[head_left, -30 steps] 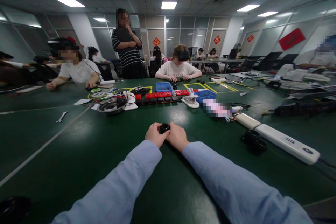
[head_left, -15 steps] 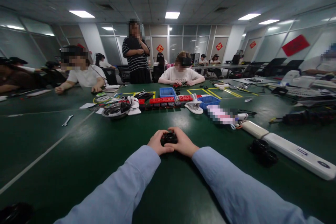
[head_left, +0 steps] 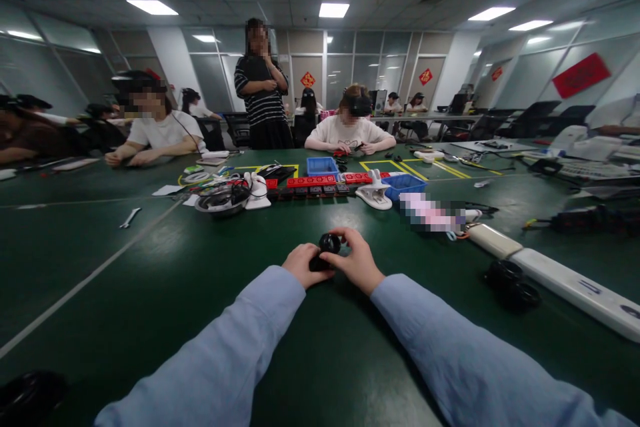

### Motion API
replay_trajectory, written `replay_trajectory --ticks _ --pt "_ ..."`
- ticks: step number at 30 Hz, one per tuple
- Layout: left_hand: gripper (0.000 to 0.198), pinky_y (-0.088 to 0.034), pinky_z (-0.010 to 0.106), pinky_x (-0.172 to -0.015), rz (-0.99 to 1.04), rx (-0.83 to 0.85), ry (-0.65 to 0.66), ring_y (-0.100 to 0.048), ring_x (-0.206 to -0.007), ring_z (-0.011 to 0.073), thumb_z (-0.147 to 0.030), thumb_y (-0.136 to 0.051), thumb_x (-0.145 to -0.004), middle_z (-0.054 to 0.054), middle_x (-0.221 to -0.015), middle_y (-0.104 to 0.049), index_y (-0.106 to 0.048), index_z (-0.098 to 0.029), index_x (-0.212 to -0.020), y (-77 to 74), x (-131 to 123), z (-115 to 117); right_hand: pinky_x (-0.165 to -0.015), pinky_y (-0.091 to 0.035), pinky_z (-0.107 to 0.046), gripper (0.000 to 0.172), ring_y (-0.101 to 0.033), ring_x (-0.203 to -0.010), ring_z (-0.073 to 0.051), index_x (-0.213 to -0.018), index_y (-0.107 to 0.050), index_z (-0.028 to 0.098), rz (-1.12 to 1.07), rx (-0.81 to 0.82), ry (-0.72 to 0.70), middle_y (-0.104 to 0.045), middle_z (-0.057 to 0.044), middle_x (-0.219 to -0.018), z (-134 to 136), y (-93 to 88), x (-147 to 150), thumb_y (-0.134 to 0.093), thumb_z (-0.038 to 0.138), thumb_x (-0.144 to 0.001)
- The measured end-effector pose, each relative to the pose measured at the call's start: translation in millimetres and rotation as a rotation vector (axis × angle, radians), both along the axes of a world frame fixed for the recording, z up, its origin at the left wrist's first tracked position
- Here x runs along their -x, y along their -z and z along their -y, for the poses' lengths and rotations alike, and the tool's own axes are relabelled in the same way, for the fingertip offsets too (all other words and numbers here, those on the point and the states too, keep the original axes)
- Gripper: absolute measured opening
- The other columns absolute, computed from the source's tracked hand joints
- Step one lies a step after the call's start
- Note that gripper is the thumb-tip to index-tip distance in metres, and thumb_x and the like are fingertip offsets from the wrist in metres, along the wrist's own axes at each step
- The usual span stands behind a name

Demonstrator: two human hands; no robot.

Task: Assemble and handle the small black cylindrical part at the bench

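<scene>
Just above the green table (head_left: 210,320), in front of me, I have both hands on a glossy black part with a round, ring-like end (head_left: 330,243). My right hand (head_left: 361,260) grips that round end between a thumb at the near side and fingers at the far side. Lower down, my left hand (head_left: 301,264) is closed around the dark lower portion, mostly covered by fingers. Whether this is one piece or two pieces set together, I cannot tell.
Similar black ring parts lie at right (head_left: 511,283) and bottom left (head_left: 33,395). A wrench (head_left: 131,218) is at left. Farther back are a metal bowl (head_left: 223,203) of cables, red power strips (head_left: 313,181), a white clip (head_left: 375,195) and blue bins (head_left: 404,185). People sit opposite.
The black part's round end has risen and tilted up between my hands. My right hand has shifted up and slightly right around it; the camera view has moved a little.
</scene>
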State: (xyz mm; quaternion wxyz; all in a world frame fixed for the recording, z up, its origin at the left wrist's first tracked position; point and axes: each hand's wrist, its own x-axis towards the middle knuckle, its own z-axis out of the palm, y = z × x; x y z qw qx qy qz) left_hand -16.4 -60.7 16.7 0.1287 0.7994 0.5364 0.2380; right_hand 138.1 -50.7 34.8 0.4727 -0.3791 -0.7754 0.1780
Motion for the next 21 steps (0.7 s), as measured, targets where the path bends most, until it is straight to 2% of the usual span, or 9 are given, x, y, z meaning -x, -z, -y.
replay_trajectory --ticks 6,9,11,14,18,21 --pt "0.04 -0.039 0.032 -0.077 -0.048 -0.057 -0.002 -0.048 -0.086 0.0202 -0.044 -0.055 -0.061 0.006 -0.091 -0.053 -0.054 -0.016 -0.089 -2.1 1 2 -0.071 -0.04 -0.028 0.038 -0.048 -0.082 -0.014 -0.103 -0.041 0.019 -0.182 0.134 0.054 -0.05 -0.004 -0.093 -12 9.6 -1 -0.05 0.021 -0.066" --pt "0.04 -0.038 0.031 -0.077 -0.056 -0.06 -0.044 -0.048 -0.087 0.0203 -0.042 -0.056 -0.06 0.006 -0.091 -0.053 -0.054 -0.017 -0.091 -2.0 2 2 -0.066 -0.04 -0.027 0.022 -0.046 -0.076 -0.014 -0.084 -0.048 0.017 -0.129 0.151 0.095 -0.048 -0.003 -0.085 -18 11.3 -3 -0.051 0.02 -0.062" --pt "0.04 -0.039 0.031 -0.076 -0.071 -0.051 -0.08 -0.049 -0.085 0.0202 -0.043 -0.056 -0.06 0.006 -0.088 -0.054 -0.055 -0.017 -0.09 -2.1 2 2 -0.064 -0.038 -0.027 0.012 -0.043 -0.072 -0.014 -0.066 -0.045 0.017 -0.052 0.145 0.11 -0.045 -0.001 -0.075 -21 12.1 -5 -0.053 0.02 -0.058" --pt "0.039 -0.039 0.031 -0.074 -0.079 -0.034 -0.128 -0.05 -0.082 0.0198 -0.044 -0.055 -0.06 0.005 -0.084 -0.056 -0.055 -0.018 -0.089 -2.9 3 1 -0.063 -0.036 -0.027 0.016 -0.041 -0.069 -0.013 -0.059 -0.038 0.017 0.066 0.167 0.055 -0.042 0.001 -0.069 -25 15.2 -7 -0.054 0.018 -0.054" --pt "0.04 -0.04 0.028 -0.071 -0.016 -0.017 -0.153 -0.052 -0.079 0.0176 -0.04 -0.058 -0.058 0.003 -0.083 -0.057 -0.054 -0.02 -0.091 -3.5 5 1 -0.063 -0.036 -0.026 0.024 -0.042 -0.07 -0.013 -0.07 -0.039 0.017 0.194 0.208 -0.087 -0.044 0.001 -0.073 -28 20.8 -10 -0.054 0.013 -0.051" --pt "0.038 -0.041 0.027 -0.07 0.002 -0.002 -0.179 -0.053 -0.076 0.0163 -0.042 -0.058 -0.057 0.002 -0.082 -0.057 -0.054 -0.02 -0.089 -3.4 7 1 -0.068 -0.037 -0.027 0.029 -0.044 -0.075 -0.013 -0.08 -0.041 0.018 0.206 0.199 -0.124 -0.046 0.0 -0.081 -27 22.0 -11 -0.053 0.013 -0.054"
